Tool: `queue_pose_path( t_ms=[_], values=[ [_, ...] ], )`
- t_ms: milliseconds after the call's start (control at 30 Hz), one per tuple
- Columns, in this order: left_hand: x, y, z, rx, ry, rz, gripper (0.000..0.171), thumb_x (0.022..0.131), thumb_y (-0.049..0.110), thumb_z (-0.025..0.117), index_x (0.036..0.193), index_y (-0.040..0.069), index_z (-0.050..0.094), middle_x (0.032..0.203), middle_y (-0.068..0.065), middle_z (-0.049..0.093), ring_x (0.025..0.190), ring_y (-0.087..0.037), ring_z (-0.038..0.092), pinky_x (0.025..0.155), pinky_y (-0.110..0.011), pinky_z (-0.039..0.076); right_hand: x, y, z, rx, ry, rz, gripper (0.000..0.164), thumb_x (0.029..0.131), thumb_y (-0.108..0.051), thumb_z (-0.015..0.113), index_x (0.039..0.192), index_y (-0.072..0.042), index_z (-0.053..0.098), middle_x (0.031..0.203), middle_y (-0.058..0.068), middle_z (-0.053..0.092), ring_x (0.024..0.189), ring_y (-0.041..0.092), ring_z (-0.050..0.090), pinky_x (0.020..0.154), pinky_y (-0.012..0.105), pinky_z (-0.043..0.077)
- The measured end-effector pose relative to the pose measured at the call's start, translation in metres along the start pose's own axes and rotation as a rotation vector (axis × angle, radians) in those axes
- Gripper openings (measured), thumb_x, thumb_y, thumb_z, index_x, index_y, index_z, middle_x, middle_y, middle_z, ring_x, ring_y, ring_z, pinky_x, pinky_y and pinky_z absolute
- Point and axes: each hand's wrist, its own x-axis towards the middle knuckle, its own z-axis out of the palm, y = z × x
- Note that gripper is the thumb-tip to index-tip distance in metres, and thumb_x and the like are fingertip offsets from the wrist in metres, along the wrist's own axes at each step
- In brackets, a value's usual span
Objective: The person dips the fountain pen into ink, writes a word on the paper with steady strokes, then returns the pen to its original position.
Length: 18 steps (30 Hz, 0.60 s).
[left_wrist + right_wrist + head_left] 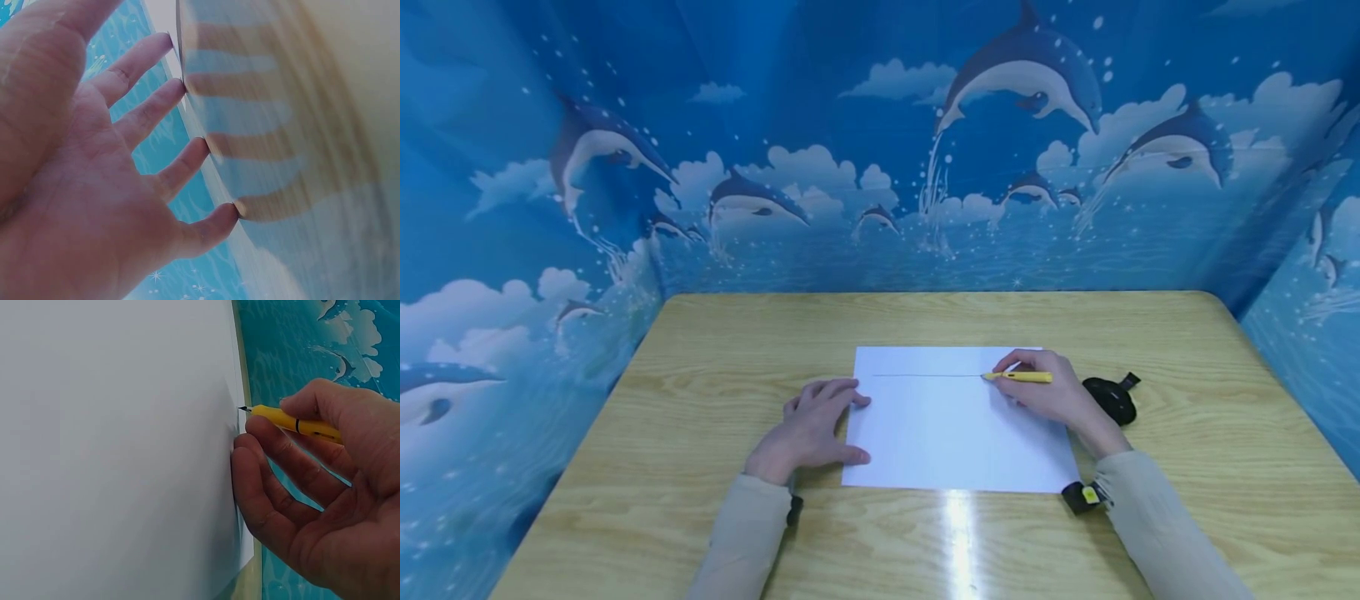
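A white sheet of paper [947,442] lies on the wooden table, with a thin dark line [925,375] running straight across its upper part. My right hand [1051,390] pinches a yellow fountain pen [281,419] between thumb and fingers. The pen's dark nib [244,409] is at the paper, at the right end of the line. Spread fingers of my left hand [816,425] rest at the sheet's left edge, thumb and fingertips overlapping the paper. In the left wrist view, the fingertips [232,212] touch the glossy tabletop surface.
A black rounded object [1112,400] with a short tab sits right of the right hand. Below it, a small black piece with a yellow mark [1081,497] is at the right cuff. Dolphin-print curtains [820,225] enclose the wooden table [715,350].
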Motion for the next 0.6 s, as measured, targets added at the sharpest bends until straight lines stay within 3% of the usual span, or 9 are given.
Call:
queue_pose_path(
  t_ms=[600],
  values=[
    [-0.0001,0.0006,-0.0006,0.006,-0.005,-0.001,0.073,0.08,0.046,0.086,0.144,0.027,0.056,0.167,0.001,0.034,0.153,-0.041,0.023,0.119,-0.072,0.021,-0.0049,0.005,-0.0044,-0.008,0.011,0.007,0.024,0.095,-0.027,0.069,0.114,-0.012,0.071,0.097,0.01,0.073,0.071,0.018,0.064,0.064,0.031,0.054]
  ],
)
